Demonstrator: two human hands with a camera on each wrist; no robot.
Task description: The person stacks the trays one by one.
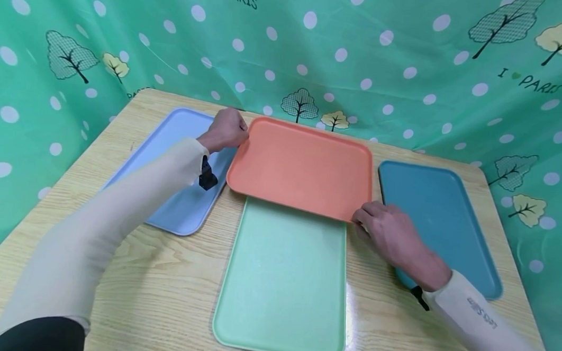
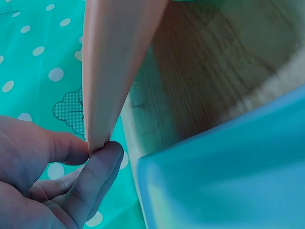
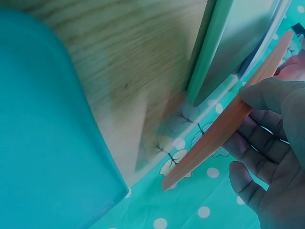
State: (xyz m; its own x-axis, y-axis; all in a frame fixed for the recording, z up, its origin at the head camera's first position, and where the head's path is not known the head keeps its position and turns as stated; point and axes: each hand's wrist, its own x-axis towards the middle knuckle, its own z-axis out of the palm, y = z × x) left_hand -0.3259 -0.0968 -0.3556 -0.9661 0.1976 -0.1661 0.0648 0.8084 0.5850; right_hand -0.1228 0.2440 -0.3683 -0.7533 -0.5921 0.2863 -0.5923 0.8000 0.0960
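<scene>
L hand (image 1: pixel 226 129) is far fwd, R hand (image 1: pixel 390 231) is nearer. Each grip pinches the orange tray (image 1: pixel 305 166), L at its side, R by a corner. It's up over the green tray (image 1: pixel 285 282).

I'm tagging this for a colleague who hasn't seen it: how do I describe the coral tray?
On the wooden table, find the mint-green tray in the middle. Over its far end, the left hand and right hand grip the coral tray. Unlike the light blue tray and dark blue tray either side, it alone is coral and held.
</scene>
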